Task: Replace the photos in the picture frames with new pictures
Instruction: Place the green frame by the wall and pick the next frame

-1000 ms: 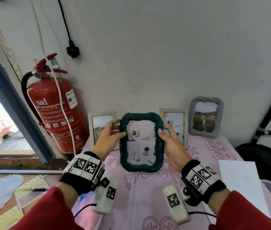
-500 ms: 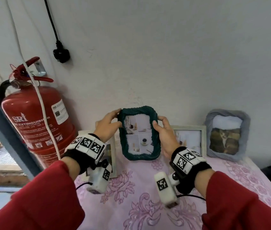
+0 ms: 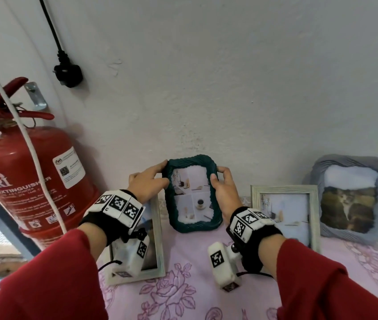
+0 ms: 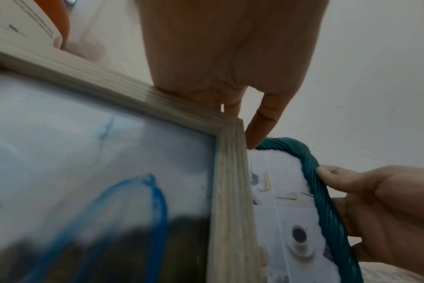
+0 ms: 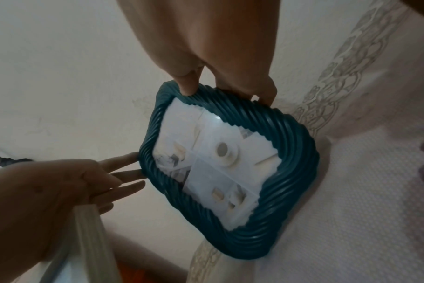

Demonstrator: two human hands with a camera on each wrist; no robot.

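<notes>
A dark green ribbed picture frame [image 3: 195,227] with a pale four-panel photo stands upright on the pink cloth, close to the white wall. My right hand [image 3: 220,179] pinches its right rim, thumb in front and fingers behind, as the right wrist view shows on the green frame [image 5: 291,172]. My left hand [image 3: 158,174] touches the top-left corner with straight fingertips. In the left wrist view an index finger of the left hand [image 4: 254,134] rests on the green frame [image 4: 327,206].
A pale wooden frame [image 3: 158,239] leans at the left, partly behind my left wrist. Another wooden frame [image 3: 285,213] and a grey frame with a cat photo [image 3: 349,197] stand to the right. A red fire extinguisher [image 3: 21,181] is at far left.
The green frame has moved away from me toward the wall and now stands on the cloth between the two wooden frames. My left fingers have shifted from gripping it to touching its edge.
</notes>
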